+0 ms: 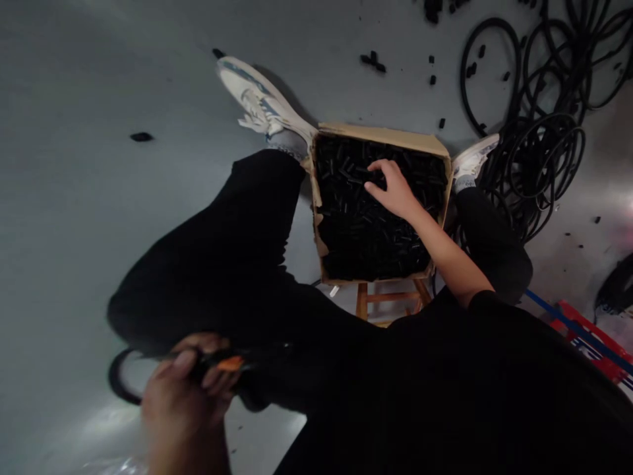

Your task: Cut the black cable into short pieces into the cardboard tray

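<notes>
My left hand (pixel 190 379) is at the lower left by my left thigh, blurred by motion. Its fingers are wrapped round a dark object with an orange part (pixel 230 363), whose kind I cannot make out. A curved black tube (pixel 119 382) sticks out on the hand's left side. My right hand (pixel 393 188) hovers over the cardboard box (pixel 386 134), thumb and fingers apart with nothing visible between them. Short black tube pieces (pixel 368 224) fill the box. Whether the fingertips touch the pieces, I cannot tell.
The box stands between my shoes, with a wooden stool (pixel 362 300) at its near side. Coils of black hose (pixel 544 152) lie on the floor at the upper right. Loose black pieces (pixel 373 61) are scattered around. A red object (pixel 588 336) is at the right edge.
</notes>
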Motion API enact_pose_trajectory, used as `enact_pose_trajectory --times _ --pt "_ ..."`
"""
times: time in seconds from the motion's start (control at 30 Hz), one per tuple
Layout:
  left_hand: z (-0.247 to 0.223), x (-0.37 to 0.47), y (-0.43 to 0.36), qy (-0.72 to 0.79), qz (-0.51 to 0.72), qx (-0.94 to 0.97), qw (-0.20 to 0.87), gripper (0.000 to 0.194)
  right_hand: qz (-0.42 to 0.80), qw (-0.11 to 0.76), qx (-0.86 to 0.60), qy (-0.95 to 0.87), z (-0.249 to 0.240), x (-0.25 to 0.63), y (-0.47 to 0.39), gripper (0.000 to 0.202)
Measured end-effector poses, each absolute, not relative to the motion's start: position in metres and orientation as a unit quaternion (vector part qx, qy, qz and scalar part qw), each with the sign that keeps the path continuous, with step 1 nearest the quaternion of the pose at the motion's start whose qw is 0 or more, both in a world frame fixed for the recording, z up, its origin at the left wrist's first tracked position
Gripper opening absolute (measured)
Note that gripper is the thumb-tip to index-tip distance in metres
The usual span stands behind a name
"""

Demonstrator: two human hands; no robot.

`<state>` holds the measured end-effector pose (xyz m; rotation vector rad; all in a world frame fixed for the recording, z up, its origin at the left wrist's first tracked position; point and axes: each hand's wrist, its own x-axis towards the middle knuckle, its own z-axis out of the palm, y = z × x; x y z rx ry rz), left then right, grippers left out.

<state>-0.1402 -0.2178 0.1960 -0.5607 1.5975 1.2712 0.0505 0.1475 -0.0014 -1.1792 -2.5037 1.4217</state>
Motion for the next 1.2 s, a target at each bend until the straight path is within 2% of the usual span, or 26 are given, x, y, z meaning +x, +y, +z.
enact_pose_trajectory --times 0.1,0.27,0.37,0.53,0.67,0.9,1.1,1.2 --pt "0.191 -0.136 -0.213 0.723 0.516 -0.175 0.425 0.015 0.41 -0.039 -0.419 -0.809 0.004 0.066 0.11 0.058" --pt "0.183 -0.132 -0.224 0.692 0.552 -0.164 0.435 0.016 0.311 -0.089 -0.478 -0.817 0.015 0.093 0.075 0.06" --pt "0.175 -0.133 -0.235 0.681 0.567 -0.17 0.43 0.016 0.268 -0.102 -0.445 -0.849 0.015 0.083 0.064 0.072" --pt "0.172 -0.136 -0.242 0.663 0.583 -0.153 0.444 0.017 0.264 -0.178 -0.368 -0.873 0.012 0.048 0.042 0.084" --pt "0.169 -0.137 -0.246 0.659 0.584 -0.155 0.448 0.014 0.265 -0.179 -0.334 -0.886 0.007 0.052 0.019 0.076" --pt "0.155 -0.14 -0.258 0.667 0.579 -0.135 0.449 0.014 0.258 -0.174 -0.372 -0.875 -0.003 0.064 0.013 0.071" --pt "0.163 -0.131 -0.256 0.644 0.604 -0.094 0.46 0.022 0.278 -0.141 -0.351 -0.883 0.027 0.071 -0.002 0.073" --pt "0.165 -0.126 -0.254 0.635 0.609 -0.091 0.467 0.019 0.299 -0.148 -0.346 -0.877 0.045 0.094 -0.023 0.072"
